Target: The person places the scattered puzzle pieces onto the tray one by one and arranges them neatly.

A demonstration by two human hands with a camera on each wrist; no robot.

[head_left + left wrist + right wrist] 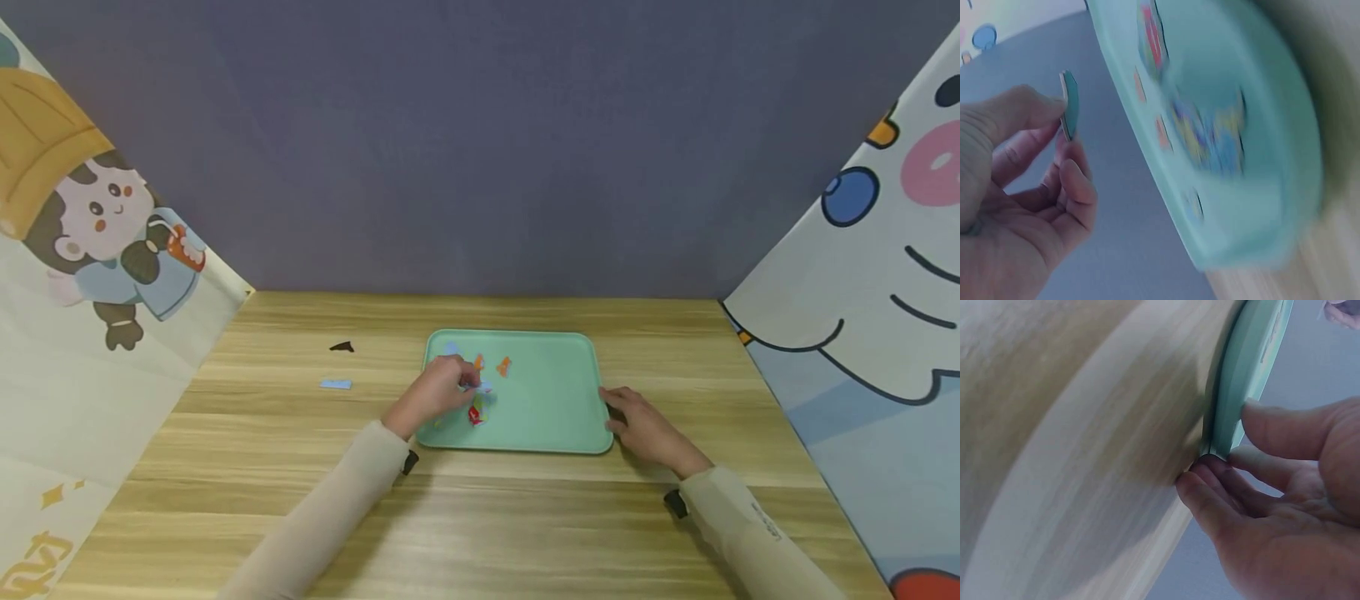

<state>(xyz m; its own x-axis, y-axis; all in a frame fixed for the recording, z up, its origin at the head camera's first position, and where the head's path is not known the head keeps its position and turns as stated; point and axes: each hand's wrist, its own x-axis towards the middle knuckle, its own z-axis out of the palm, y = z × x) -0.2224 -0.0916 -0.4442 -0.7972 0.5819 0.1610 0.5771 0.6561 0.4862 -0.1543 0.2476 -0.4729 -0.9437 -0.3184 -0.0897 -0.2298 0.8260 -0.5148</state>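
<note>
- Two pale sleeves point(322, 517) reach in from the near edge over a wood-grain table point(510, 525), each with a small black device point(676, 503) at the wrist.
- The right hand point(645, 427) grips the right end of a mint-green tray point(551, 396), thumb against the rim and fingertips curled in at the outer edge by the tabletop.
- The left hand point(441, 387), above the tray's left part, pinches a thin flat piece point(1071, 106) between thumb and fingers, clear of the tray floor.
- Inside the tray, below that hand, lies a red piece point(475, 415); the wrist view is blurred, so its print is hard to make out.
- Farther back in the tray are two small orange pieces point(503, 367), and a pale blue piece point(452, 347) near the far left corner.
- Left of the tray, on the table, lies a light blue strip point(336, 384), with a black piece point(342, 346) behind it.
- Cartoon-printed panels point(112, 225) flank both sides; a dark grey-blue backdrop point(480, 150) stands behind the table.
</note>
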